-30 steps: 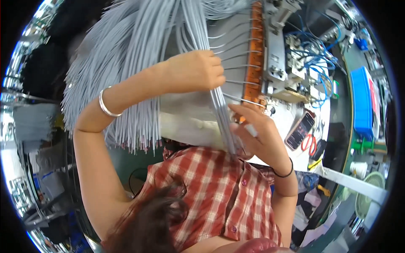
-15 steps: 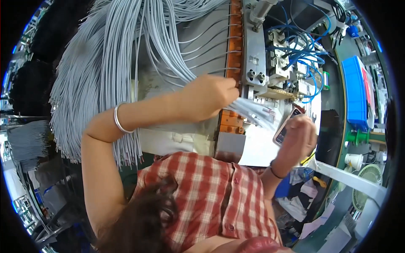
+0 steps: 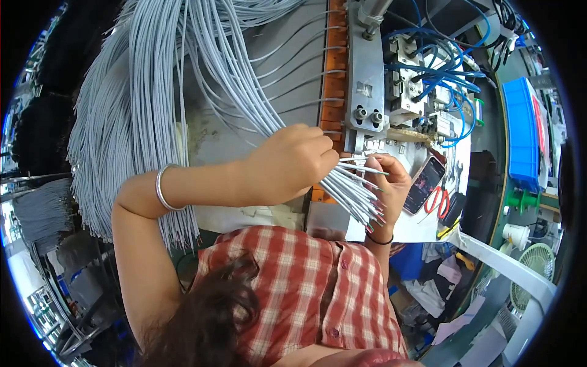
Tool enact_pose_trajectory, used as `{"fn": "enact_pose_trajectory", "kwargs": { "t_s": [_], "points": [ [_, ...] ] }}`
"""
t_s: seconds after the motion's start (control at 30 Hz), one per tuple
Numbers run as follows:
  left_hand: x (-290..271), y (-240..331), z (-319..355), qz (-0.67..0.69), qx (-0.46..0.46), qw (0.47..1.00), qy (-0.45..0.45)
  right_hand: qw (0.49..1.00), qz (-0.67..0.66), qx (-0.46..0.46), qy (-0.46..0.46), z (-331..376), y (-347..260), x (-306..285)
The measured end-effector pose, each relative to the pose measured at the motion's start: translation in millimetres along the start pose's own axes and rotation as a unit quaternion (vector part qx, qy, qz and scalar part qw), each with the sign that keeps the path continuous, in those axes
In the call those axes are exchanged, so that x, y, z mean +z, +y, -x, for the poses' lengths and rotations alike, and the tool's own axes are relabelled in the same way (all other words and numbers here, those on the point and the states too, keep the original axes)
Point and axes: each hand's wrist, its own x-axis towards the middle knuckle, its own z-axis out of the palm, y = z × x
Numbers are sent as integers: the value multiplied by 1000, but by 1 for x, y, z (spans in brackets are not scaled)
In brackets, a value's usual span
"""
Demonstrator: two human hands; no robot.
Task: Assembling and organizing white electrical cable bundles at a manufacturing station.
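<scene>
My left hand (image 3: 295,161) is closed in a fist round a bundle of thin grey cables (image 3: 350,197). The bundle's stripped ends, with small red and green tips, fan out to the lower right of the fist. Close beside them, my right hand (image 3: 394,183) has thumb and forefinger pinched on a single cable near its end. Behind my left hand, the same grey strands run up and away to the top left. Single cables also lead into a row of orange blocks (image 3: 332,111) along a metal press bar (image 3: 365,92).
A thick mass of grey cables (image 3: 110,140) hangs at the left. Right of my hands lie a phone (image 3: 424,185) and red-handled scissors (image 3: 436,203). Blue air tubes (image 3: 449,73) loop over the machine's fittings. Farther right are a blue bin (image 3: 523,131) and a fan (image 3: 537,263).
My right hand has moved left to the bundle's ends and pinched a cable. The bundle in my left hand now points more downward, its ends spread and steadier.
</scene>
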Motion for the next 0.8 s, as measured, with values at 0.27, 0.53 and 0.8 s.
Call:
{"fn": "enact_pose_trajectory", "kwargs": {
  "t_s": [0.27,0.53,0.8],
  "points": [
    [-4,6,1,-22,-19,1000,-4,1000,4,12,-17,8,-7,2],
    [-3,3,1,-2,-6,1000,-13,993,-1,32,-111,3,-13,-2],
    [6,1,1,18,30,999,5,994,35,57,-84,4,-6,-5]
  ]
}}
